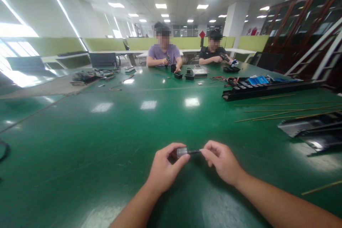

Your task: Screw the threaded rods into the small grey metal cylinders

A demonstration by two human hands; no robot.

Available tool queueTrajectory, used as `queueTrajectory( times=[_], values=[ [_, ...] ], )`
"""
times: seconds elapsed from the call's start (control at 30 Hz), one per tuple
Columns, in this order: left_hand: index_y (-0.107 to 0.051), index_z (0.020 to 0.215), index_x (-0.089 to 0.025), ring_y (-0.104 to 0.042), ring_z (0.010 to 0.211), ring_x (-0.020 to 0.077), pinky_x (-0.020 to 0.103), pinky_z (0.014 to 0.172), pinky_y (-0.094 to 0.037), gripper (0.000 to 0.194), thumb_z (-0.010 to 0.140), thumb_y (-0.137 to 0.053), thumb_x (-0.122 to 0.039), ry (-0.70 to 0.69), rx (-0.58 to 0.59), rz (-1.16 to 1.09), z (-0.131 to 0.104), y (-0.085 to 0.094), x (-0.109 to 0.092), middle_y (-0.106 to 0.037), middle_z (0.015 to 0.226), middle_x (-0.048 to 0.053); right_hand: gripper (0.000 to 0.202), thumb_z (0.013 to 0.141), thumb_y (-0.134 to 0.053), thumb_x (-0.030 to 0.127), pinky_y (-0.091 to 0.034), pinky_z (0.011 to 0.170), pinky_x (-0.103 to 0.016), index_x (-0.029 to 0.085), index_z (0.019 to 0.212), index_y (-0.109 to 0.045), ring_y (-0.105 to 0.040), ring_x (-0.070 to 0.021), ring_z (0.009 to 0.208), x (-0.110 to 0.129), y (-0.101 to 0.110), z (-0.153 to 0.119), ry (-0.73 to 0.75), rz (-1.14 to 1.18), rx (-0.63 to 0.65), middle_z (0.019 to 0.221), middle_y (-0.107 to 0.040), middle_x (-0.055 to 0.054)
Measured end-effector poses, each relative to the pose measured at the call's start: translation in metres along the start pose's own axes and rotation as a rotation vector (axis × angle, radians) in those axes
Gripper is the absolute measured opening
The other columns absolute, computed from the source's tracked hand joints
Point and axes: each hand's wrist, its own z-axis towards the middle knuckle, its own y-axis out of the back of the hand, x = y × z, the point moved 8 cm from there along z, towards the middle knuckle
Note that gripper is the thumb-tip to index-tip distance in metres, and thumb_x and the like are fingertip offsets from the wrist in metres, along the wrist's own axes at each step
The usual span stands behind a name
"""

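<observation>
Between thumb and fingers, my left hand (166, 166) grips a small grey metallic cylinder (182, 152) above the green table (107, 153). A thin dark shaft (193, 151) sticks out of the cylinder's right side, roughly level. My right hand (221, 160) pinches the shaft's far end with thumb and index finger. What exactly lies between those right fingertips is too small to make out, apart from a pale tip at the shaft's end. Both hands are near the table's front middle.
Two people sit across the table with power tools (169, 59) and black parts (189, 74). Black channels (267, 87) and thin rods (288, 110) lie at the right, more channels (317, 130) nearer. A cluttered pile (88, 75) is at the back left.
</observation>
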Motion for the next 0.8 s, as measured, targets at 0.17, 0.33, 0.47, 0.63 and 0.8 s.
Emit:
queueTrajectory(
  times=[0.17, 0.33, 0.47, 0.63, 0.8],
  values=[
    [-0.071, 0.095, -0.019, -0.064, 0.077, 0.0196, 0.029, 0.07, -0.047, 0.024, 0.082, -0.068, -0.04, 0.028, -0.003, -0.03, 0.001, 0.0, 0.003, -0.071, 0.087, 0.003, 0.037, 0.093, -0.053, 0.04, -0.038, 0.056, -0.024, 0.018, 0.063, -0.05, -0.048, -0.0116, 0.051, 0.001, 0.001, 0.0, 0.012, 0.015, 0.006, 0.053, -0.051, 0.003],
    [-0.07, 0.096, -0.018, -0.065, 0.079, 0.0207, 0.029, 0.071, -0.047, 0.025, 0.081, -0.07, -0.039, 0.046, -0.004, -0.048, 0.001, 0.0, 0.005, -0.071, 0.089, 0.004, 0.038, 0.093, -0.052, 0.04, -0.038, 0.057, -0.024, 0.019, 0.062, -0.048, -0.048, -0.0118, 0.051, 0.001, 0.001, 0.0, 0.021, 0.032, 0.005, 0.053, -0.05, 0.003],
    [-0.057, 0.105, -0.019, -0.063, 0.076, 0.0173, 0.027, 0.07, -0.047, 0.03, 0.083, -0.069, -0.036, 0.071, -0.027, -0.222, 0.002, -0.001, 0.009, -0.066, 0.084, 0.001, 0.038, 0.093, -0.051, 0.041, -0.038, 0.055, -0.024, 0.019, 0.062, -0.047, -0.046, -0.0117, 0.051, -0.001, -0.002, 0.0, 0.011, 0.038, 0.029, 0.053, -0.049, 0.004],
    [-0.044, 0.083, -0.02, -0.058, 0.066, 0.0131, 0.023, 0.064, -0.043, 0.03, 0.08, -0.071, -0.034, 0.131, -0.115, -0.4, 0.005, 0.004, 0.018, -0.058, 0.073, -0.004, 0.037, 0.092, -0.052, 0.042, -0.036, 0.054, -0.024, 0.019, 0.063, -0.048, -0.044, -0.0115, 0.052, 0.0, -0.01, 0.003, 0.035, 0.02, 0.09, 0.054, -0.047, 0.004],
    [-0.041, 0.068, -0.018, -0.061, 0.07, 0.0157, 0.025, 0.068, -0.044, 0.038, 0.079, -0.072, -0.038, 0.192, -0.197, -0.471, 0.005, 0.015, 0.025, -0.059, 0.067, -0.001, 0.037, 0.092, -0.052, 0.043, -0.036, 0.053, -0.023, 0.019, 0.065, -0.048, -0.045, -0.0108, 0.051, -0.002, -0.012, 0.005, 0.033, 0.017, 0.093, 0.054, -0.047, 0.005]
  ],
)
